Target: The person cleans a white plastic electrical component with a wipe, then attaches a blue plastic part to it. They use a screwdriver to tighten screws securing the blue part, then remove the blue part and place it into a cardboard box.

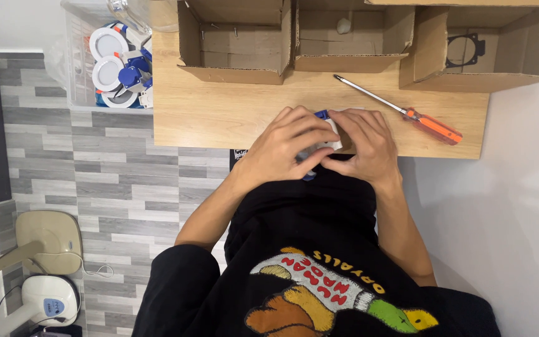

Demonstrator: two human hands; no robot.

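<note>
White-and-blue plastic fixture (329, 134), at the near edge of the wooden table (219, 112), sits clasped between left hand (282, 150) and right hand (363, 150), fingers curled tight around it. It looks light, rigid and smooth, best gripped by its rim. Three open cardboard boxes (235, 40) line the far side; one clear bin (79, 68) of similar fixtures stands left; one orange-handled screwdriver (407, 112) lies right.

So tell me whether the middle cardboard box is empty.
Not empty: the middle cardboard box lies open-topped on the table, with one small pale object inside. What it is, cannot tell.
</note>
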